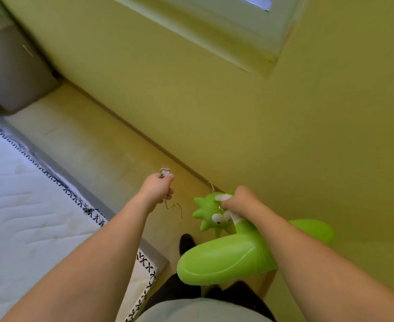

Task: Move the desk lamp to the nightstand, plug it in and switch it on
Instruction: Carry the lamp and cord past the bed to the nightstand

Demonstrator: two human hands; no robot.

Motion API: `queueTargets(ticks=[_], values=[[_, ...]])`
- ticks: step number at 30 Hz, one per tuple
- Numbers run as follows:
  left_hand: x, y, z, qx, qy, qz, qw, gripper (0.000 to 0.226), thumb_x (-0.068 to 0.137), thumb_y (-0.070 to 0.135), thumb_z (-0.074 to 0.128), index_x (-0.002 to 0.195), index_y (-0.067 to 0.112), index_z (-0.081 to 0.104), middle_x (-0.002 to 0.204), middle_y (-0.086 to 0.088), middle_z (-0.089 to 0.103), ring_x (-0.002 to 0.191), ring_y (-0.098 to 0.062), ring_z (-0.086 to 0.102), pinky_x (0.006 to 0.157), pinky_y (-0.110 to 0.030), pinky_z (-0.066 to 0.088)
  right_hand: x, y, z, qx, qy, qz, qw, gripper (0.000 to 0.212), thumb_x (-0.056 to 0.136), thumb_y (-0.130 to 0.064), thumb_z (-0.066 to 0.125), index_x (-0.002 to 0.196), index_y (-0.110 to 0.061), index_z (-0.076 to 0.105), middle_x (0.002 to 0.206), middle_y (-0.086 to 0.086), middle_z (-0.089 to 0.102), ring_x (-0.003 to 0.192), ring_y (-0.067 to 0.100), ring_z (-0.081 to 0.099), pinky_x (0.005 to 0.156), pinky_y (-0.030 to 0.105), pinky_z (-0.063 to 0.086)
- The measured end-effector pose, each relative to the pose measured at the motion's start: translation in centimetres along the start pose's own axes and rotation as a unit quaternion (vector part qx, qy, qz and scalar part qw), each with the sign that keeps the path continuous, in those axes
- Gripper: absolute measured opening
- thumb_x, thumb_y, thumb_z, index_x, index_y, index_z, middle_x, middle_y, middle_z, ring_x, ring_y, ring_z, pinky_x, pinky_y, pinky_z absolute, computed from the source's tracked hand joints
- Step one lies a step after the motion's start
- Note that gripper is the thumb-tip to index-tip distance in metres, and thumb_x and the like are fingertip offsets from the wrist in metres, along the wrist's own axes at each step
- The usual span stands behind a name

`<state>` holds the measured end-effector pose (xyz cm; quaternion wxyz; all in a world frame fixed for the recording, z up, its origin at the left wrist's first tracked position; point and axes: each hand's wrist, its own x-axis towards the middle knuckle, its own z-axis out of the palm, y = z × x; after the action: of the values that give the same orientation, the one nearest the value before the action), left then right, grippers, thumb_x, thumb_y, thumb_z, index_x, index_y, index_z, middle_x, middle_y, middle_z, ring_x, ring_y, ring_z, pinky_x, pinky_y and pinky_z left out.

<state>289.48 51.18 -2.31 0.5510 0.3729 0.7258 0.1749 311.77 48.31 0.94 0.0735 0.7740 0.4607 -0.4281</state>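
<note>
Pinching the plug (164,171), left hand (157,187); right hand (242,198) grips green lamp (226,256) beside mattress (28,205).

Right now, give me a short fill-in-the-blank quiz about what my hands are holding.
1. The left hand holds the cord's ____.
2. The right hand grips the lamp by its white ____.
3. The lamp's plastic is coloured ____.
4. The mattress lies on the person's ____ side.

Missing words: plug; neck; green; left
</note>
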Motion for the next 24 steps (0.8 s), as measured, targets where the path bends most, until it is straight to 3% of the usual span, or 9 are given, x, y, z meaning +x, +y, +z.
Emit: queueTargets(ticks=[3,9,12,17,22,24], values=[[2.8,2.5,-3.7,-0.03,0.047,-0.008,0.998,0.021,0.095,0.033,0.045,0.096,0.014,0.054,0.07,-0.007,0.061,0.055,-0.019,0.056,0.051,-0.027,0.036,2.9,-5.3,-1.6,-0.007,-0.003,-0.024,1.0,0.028,0.074,-0.029,0.068,0.089,-0.013,0.052,0.072,0.001,0.052,0.069,0.021,0.056,0.053,0.025,0.04],[6.9,5.2,-8.0,-0.08,0.097,-0.036,0.991,0.017,0.096,0.03,0.045,0.094,0.015,0.051,0.067,-0.005,0.059,0.054,-0.018,0.053,0.05,-0.026,0.033,7.7,-14.1,-2.8,-0.047,-0.039,-0.078,0.995,0.042,0.075,-0.031,0.067,0.108,-0.007,0.057,0.096,0.008,0.06,0.086,0.027,0.06,0.064,0.029,0.043],[8.5,6.1,-10.3,-0.104,0.127,-0.056,0.985,0.016,0.096,0.031,0.045,0.095,0.016,0.051,0.069,-0.005,0.059,0.054,-0.017,0.054,0.05,-0.025,0.034,10.3,-18.7,-3.1,-0.069,-0.057,-0.119,0.989,0.035,0.075,-0.031,0.067,0.101,-0.009,0.057,0.095,0.007,0.062,0.085,0.025,0.061,0.063,0.029,0.044],[9.9,6.8,-16.0,-0.153,0.214,-0.099,0.96,0.019,0.096,0.034,0.045,0.096,0.016,0.051,0.074,-0.005,0.062,0.06,-0.019,0.057,0.053,-0.026,0.035,13.1,-27.8,-3.2,-0.152,-0.096,-0.185,0.966,0.024,0.075,-0.031,0.065,0.085,-0.013,0.052,0.071,0.0,0.053,0.073,0.022,0.058,0.052,0.026,0.041],[11.3,6.1,-21.3,-0.186,0.264,-0.104,0.941,0.02,0.095,0.034,0.045,0.092,0.016,0.053,0.078,-0.005,0.065,0.059,-0.015,0.06,0.047,-0.022,0.04,14.6,-36.2,-0.7,-0.234,-0.123,-0.246,0.933,0.025,0.075,-0.032,0.066,0.087,-0.013,0.053,0.077,0.002,0.059,0.078,0.022,0.063,0.056,0.028,0.047],[12.0,5.3,-22.7,-0.19,0.265,-0.115,0.938,0.021,0.095,0.034,0.045,0.093,0.015,0.054,0.076,-0.005,0.064,0.057,-0.014,0.059,0.048,-0.023,0.038,15.1,-38.8,0.5,-0.253,-0.127,-0.258,0.924,0.025,0.075,-0.032,0.066,0.084,-0.012,0.053,0.072,0.001,0.056,0.074,0.021,0.061,0.05,0.026,0.044]])
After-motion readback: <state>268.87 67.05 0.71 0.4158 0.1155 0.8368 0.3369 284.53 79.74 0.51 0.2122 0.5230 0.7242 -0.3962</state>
